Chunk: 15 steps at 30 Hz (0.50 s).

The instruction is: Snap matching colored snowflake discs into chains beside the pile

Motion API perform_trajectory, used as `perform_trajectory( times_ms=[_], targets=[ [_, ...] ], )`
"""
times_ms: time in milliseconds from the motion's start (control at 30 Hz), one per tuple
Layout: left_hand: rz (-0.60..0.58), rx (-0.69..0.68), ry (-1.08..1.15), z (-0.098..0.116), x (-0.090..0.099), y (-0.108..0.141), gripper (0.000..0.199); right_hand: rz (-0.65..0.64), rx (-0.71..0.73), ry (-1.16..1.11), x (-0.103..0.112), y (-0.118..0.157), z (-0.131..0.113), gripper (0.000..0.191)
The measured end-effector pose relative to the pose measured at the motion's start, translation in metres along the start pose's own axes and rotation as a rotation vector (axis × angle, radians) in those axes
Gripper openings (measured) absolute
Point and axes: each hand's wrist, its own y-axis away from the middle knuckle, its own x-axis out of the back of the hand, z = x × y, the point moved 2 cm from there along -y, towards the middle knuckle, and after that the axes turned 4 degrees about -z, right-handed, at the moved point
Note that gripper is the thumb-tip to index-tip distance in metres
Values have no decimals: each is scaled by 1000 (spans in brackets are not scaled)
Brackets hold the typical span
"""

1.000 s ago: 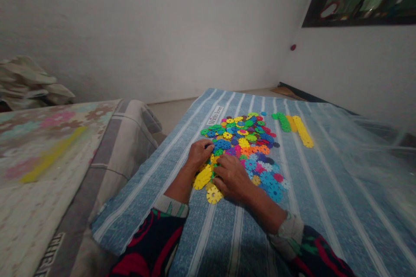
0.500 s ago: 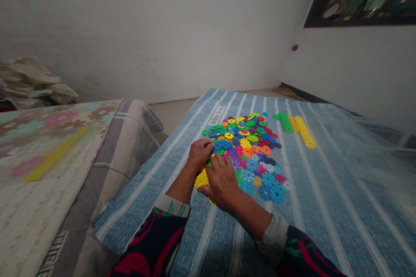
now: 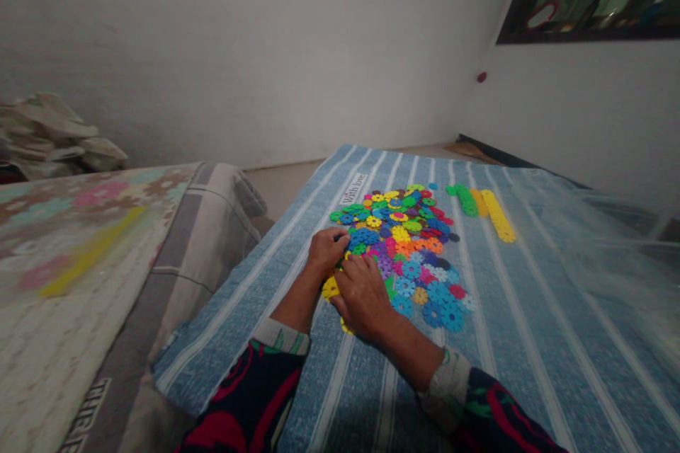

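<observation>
Many flower-shaped plastic discs in mixed colours [image 3: 411, 269] lie spread on a blue striped cloth. At the near left edge of this pile, my left hand [image 3: 328, 253] has its fingers pinched together beside the dark blue discs [image 3: 365, 237]; what is between its fingertips is too small to make out. My right hand [image 3: 363, 295] is close beside it, fingers bent over yellow discs [image 3: 330, 288]. Those discs are partly hidden by the hand, so its grip is unclear.
A green row [image 3: 467, 201] and a yellow row of discs [image 3: 498, 216] lie right of the pile. Clear plastic sheeting [image 3: 610, 255] covers the right side of the striped cloth [image 3: 228, 318]. A bed with a patterned cover [image 3: 47, 340] is at left.
My right hand's thumb has shifted slightly right, and the yellow discs beneath it show a little differently. My left hand has hardly moved.
</observation>
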Motion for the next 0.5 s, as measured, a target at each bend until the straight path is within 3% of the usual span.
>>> perform_trajectory(
  times_ms=[500],
  targets=[
    [-33, -18, -54, 6, 3, 1, 25, 50, 72, 40, 0, 0, -4, 30]
  ],
)
